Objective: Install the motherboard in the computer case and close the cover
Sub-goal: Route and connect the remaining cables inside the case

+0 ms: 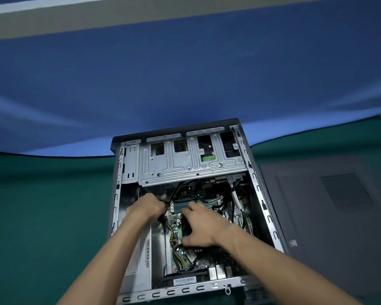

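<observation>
The open computer case lies on its side on the green table. The green motherboard sits inside it, partly hidden under my hands and several cables. My left hand is curled round a bundle of black cables at the board's upper left. My right hand lies flat over the middle of the board, fingers spread and touching it near the blue memory slots. The dark grey side cover lies flat on the table to the right of the case.
A silver drive cage fills the far end of the case. The power supply sits along the case's left side. A blue cloth wall rises just behind the green table.
</observation>
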